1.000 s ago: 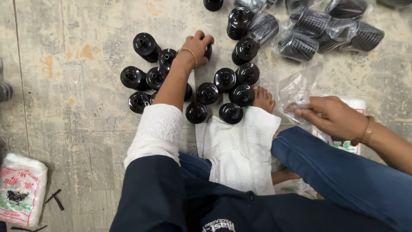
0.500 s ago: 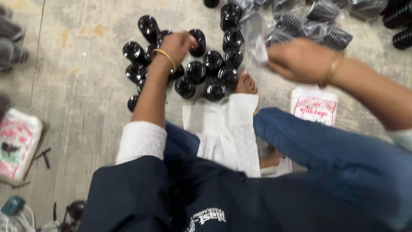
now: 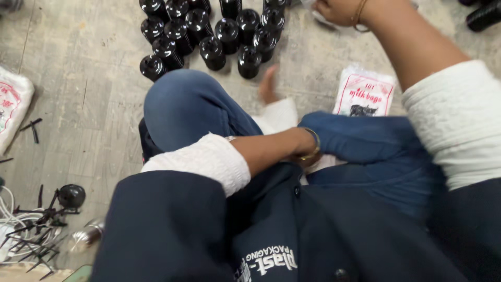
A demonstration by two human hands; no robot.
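head view, left hand pulled from black caps into lap, right hand raised, both grips unclear

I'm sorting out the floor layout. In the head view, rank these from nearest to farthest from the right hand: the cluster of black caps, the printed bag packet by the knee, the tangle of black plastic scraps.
1. Black caps, left of the right hand.
2. Printed bag packet, below the hand.
3. Black plastic scraps, far bottom-left corner.

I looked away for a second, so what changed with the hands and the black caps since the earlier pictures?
The left hand left the black caps and drew back into the lap. The right hand rose from the floor to the caps' far side. The caps stay clustered; the bag packet stays put.
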